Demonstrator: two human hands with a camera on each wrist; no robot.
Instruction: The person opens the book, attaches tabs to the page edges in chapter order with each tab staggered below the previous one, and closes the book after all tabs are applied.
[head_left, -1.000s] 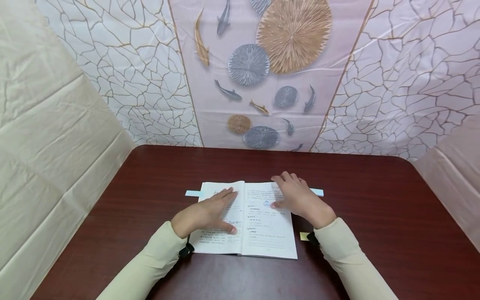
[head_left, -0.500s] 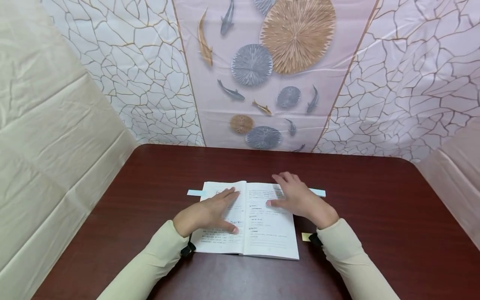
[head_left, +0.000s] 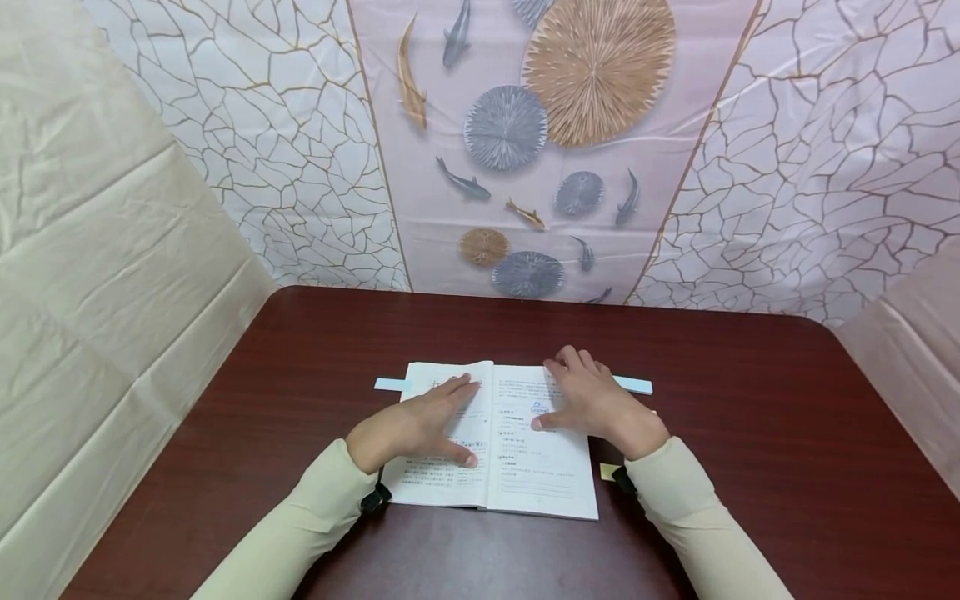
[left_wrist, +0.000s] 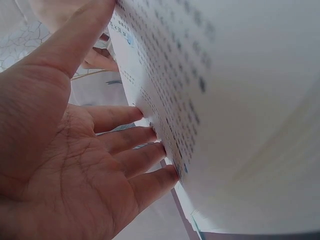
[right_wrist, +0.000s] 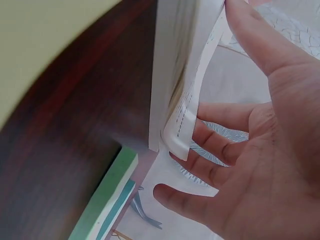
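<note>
An open book (head_left: 540, 479) with printed pages lies on the dark wooden table. My left hand (head_left: 416, 425) rests on its left page, fingers spread and thumb stretched toward the spine; in the left wrist view its fingertips touch the printed paper (left_wrist: 165, 95). Over the upper right corner of the right page is my right hand (head_left: 600, 404), thumb on the page and fingers at the far edge. In the right wrist view the page corner (right_wrist: 182, 142) curls away from the pages below, with my fingertips against it. A blue circled mark (head_left: 540, 409) shows beside the right thumb.
Light blue strips stick out beside the book, one at the left (head_left: 388, 384) and one at the right (head_left: 636, 385). A small yellow piece (head_left: 609, 472) lies by the right wrist. Green pads (right_wrist: 107, 195) show in the right wrist view. A patterned cloth (head_left: 480, 192) hangs behind the table.
My right hand has shifted slightly toward me, its thumb sliding down the right page and uncovering the blue mark; its fingers are more bent. My left hand stays in place.
</note>
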